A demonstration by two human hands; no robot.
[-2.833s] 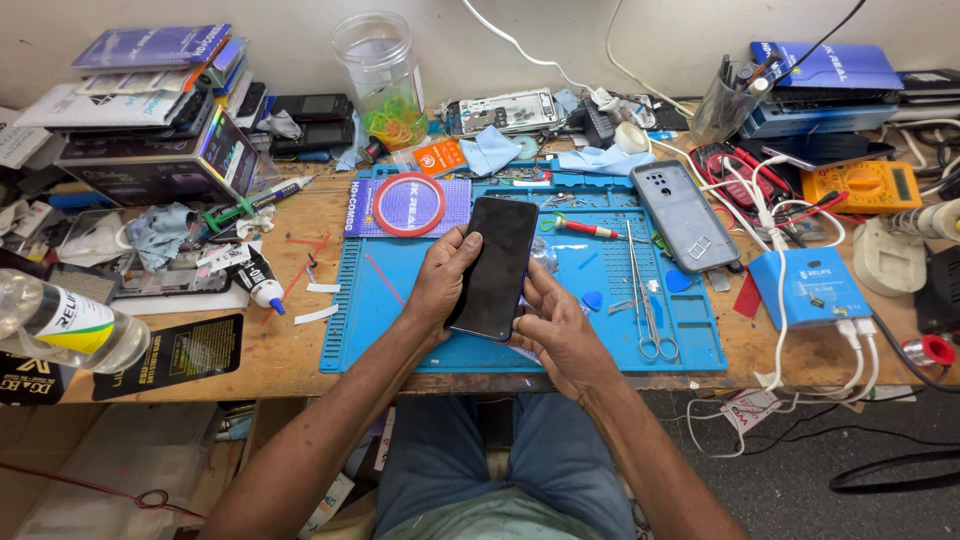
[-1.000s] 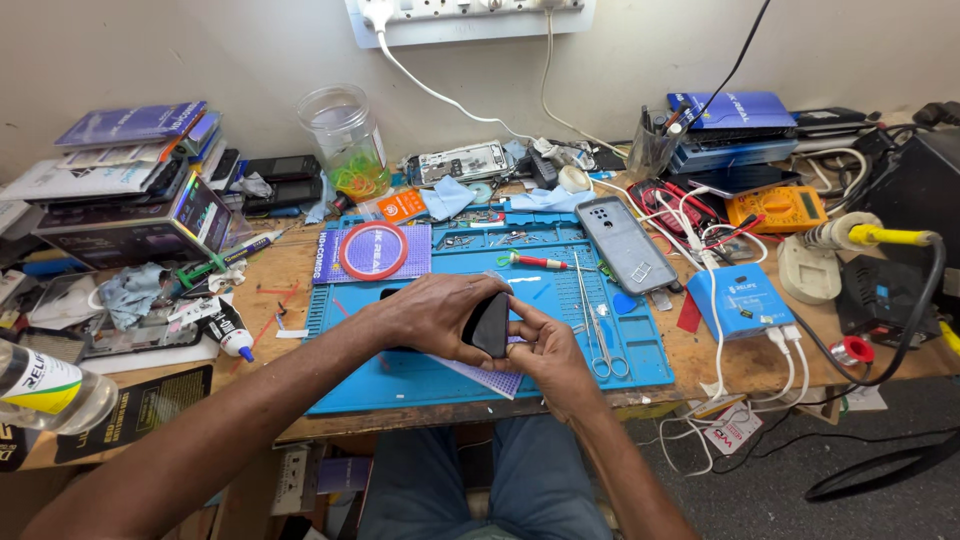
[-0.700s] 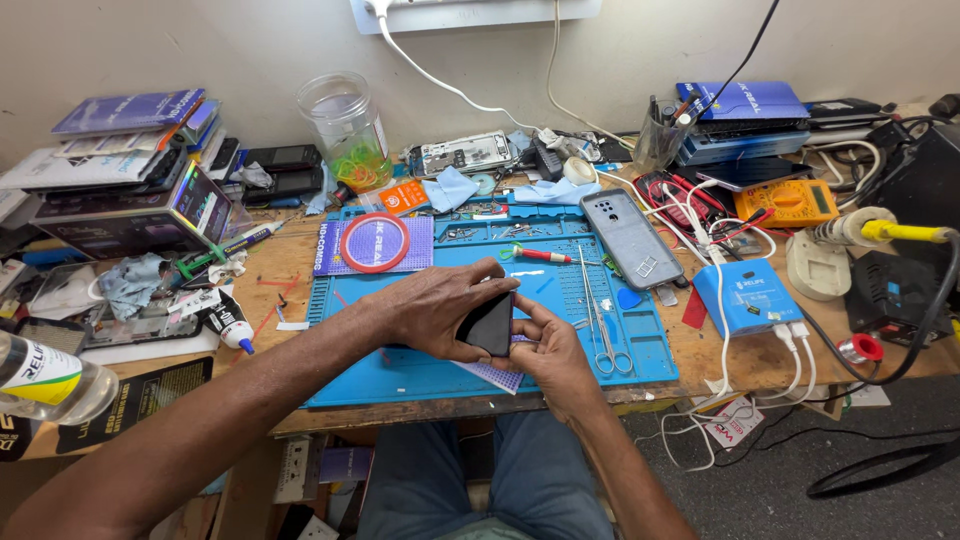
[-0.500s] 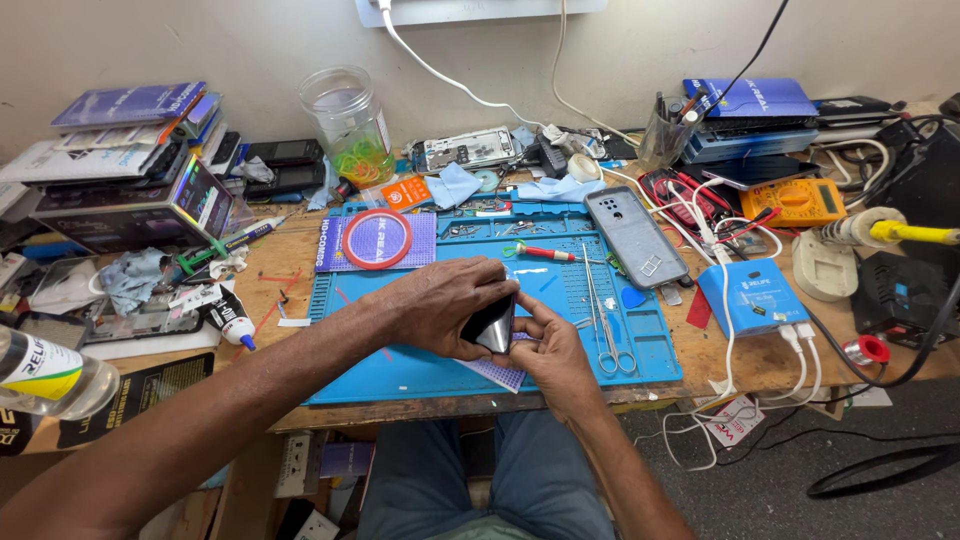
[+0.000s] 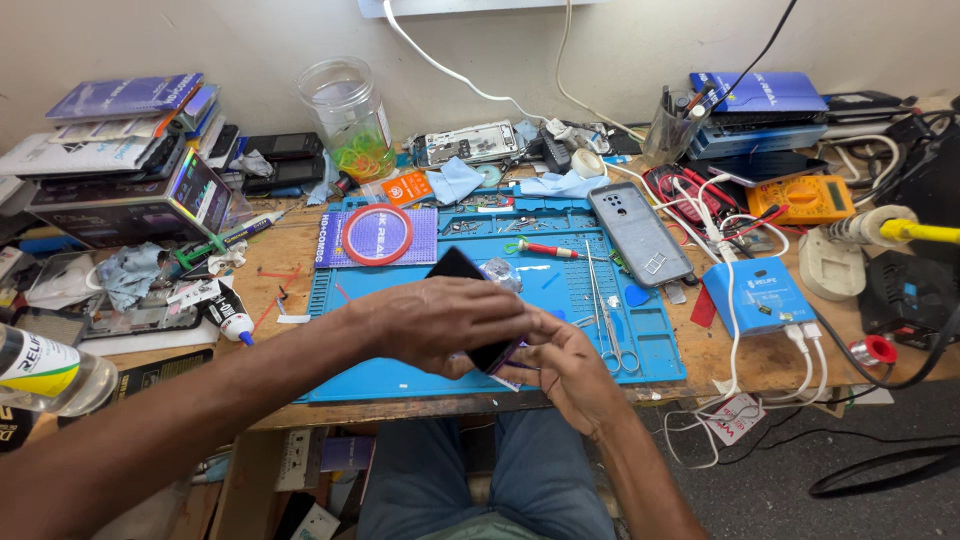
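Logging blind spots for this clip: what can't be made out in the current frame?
- Dark phone, head view: mostly covered by the left hand; only its top corner and lower edge show.
- Right hand, head view: its fingertips are tucked under the phone, so the grip cannot be told.
- Clear bottle, head view: cut off by the left edge.
- Small parts in the blue mat trays: too small to identify.

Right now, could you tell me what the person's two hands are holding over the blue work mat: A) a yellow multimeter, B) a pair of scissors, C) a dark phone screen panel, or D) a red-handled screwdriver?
C: the left hand and right hand both grip the dark phone screen panel above the blue work mat, while the screwdriver, scissors and multimeter lie untouched.
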